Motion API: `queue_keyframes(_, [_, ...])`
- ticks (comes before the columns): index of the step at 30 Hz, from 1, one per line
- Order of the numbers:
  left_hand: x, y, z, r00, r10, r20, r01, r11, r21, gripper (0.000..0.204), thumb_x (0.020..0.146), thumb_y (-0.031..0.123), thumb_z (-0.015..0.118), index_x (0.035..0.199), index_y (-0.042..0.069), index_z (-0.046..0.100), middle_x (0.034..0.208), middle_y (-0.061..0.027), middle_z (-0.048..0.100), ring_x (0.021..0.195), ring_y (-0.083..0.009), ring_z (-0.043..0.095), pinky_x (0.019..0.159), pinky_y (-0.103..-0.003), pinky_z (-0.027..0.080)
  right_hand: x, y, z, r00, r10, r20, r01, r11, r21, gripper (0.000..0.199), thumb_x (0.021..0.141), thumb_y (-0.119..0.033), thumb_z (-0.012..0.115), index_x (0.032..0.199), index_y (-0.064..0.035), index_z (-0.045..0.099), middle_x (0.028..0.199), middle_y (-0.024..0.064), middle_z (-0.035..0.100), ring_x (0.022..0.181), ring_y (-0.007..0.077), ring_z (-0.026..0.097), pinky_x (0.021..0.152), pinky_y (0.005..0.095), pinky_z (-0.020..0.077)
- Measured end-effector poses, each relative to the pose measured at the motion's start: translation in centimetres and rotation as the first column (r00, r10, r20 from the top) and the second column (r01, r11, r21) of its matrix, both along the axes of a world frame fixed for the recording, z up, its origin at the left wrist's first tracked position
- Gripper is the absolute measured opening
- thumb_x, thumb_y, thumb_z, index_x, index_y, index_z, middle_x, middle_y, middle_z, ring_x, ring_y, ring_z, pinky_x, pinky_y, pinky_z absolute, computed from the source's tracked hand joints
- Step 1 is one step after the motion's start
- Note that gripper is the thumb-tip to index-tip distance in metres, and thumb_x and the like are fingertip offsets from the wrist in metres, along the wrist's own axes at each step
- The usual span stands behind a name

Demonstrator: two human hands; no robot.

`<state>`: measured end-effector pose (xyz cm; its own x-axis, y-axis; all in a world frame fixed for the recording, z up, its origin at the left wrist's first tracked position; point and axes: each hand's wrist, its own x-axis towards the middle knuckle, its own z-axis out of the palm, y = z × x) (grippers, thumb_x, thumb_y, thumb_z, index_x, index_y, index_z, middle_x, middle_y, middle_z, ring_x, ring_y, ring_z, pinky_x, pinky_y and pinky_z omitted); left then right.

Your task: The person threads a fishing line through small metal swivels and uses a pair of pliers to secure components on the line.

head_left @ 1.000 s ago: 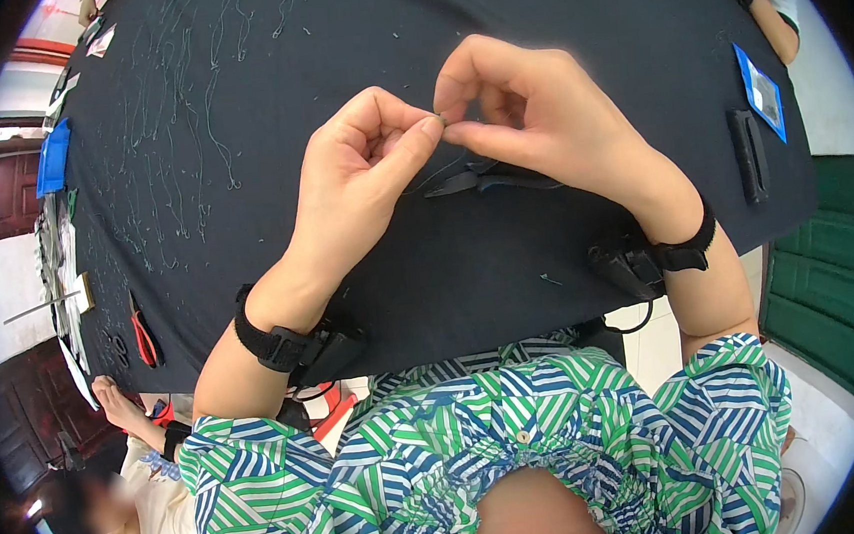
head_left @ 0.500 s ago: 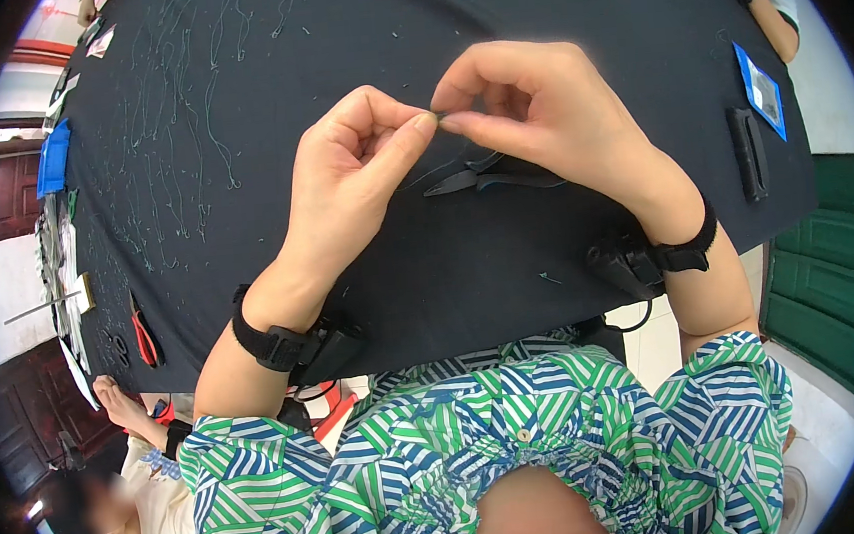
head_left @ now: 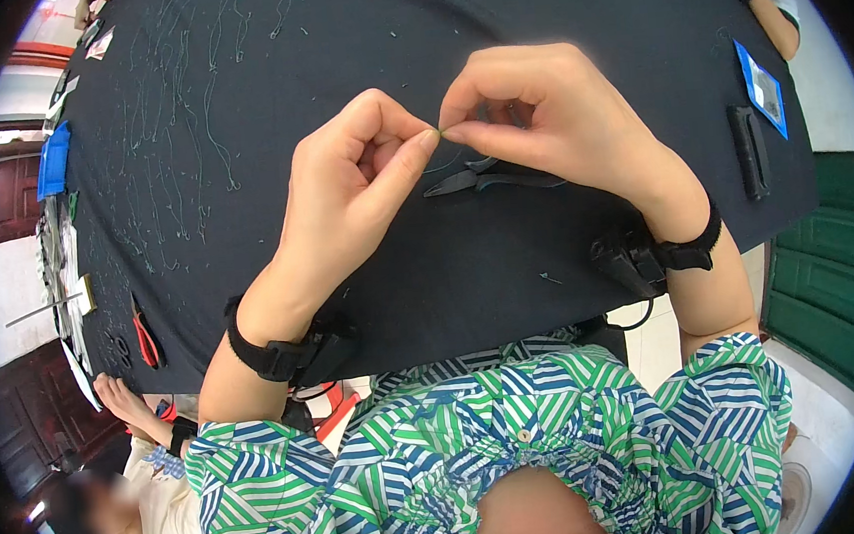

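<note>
Above the black cloth, my left hand and my right hand meet at their fingertips. Each one pinches with thumb and index finger. A bit of thin green thread shows where the tips come together; most of it is hidden by the fingers. Beneath my right hand lie dark-handled pliers, jaws pointing left, their far handle partly covered by that hand. A thin strand curves over the cloth beside the pliers. Many fine green threads with small knots or loops are spread out to the left.
Red-handled pliers and black scissors lie near the left edge of the black cloth. A blue-edged packet and a black case rest at right. Another person's hand touches the table's lower left edge.
Both pinched hands have shifted slightly downward, and their fingertips have come closer together. The pliers and the laid-out threads stay in place.
</note>
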<state>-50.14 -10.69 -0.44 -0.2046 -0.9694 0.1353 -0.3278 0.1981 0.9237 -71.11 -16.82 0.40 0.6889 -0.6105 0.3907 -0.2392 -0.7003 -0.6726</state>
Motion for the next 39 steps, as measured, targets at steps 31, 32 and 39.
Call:
queue_keyframes(31, [0.7,-0.3,0.0,0.956,0.025,-0.294,-0.027,1.0,-0.002,0.008,0.094,0.007,0.061,0.088,0.005,0.056,0.064,0.0126,0.035,0.057,0.0031,0.028,0.052,-0.016,0.023,2.0,1.4,-2.0,0.967,-0.057,0.249,-0.09,0.836,0.542,0.012,0.084,-0.014,0.07,0.081,-0.0028,0.066,0.07,0.0003,0.061,0.065,0.0039,0.055,0.055,0.0217,0.0428])
queue_keyframes(32, [0.7,-0.3,0.0,0.956,0.025,-0.294,-0.027,1.0,-0.001,0.008,0.094,0.007,0.061,0.088,0.005,0.056,0.064,0.0126,0.035,0.057,0.0031,0.028,0.052,-0.016,0.023,1.9,1.4,-1.7,0.967,-0.058,0.249,-0.09,0.835,0.543,0.012,0.084,-0.014,0.07,0.081,-0.0028,0.066,0.07,0.0003,0.061,0.065,0.0039,0.055,0.055,0.0217,0.0428])
queue_keyframes(39, [0.6,-0.4,0.1,0.946,0.051,-0.32,-0.047,0.999,0.022,0.007,0.094,0.007,0.061,0.089,0.004,0.056,0.063,0.0129,0.034,0.056,0.0029,0.028,0.052,-0.016,0.023,1.5,1.3,-0.9,0.989,-0.087,0.117,0.06,0.974,0.217,0.013,0.082,-0.016,0.072,0.084,-0.0037,0.069,0.082,0.0025,0.067,0.058,0.0058,0.054,0.053,0.0225,0.0425])
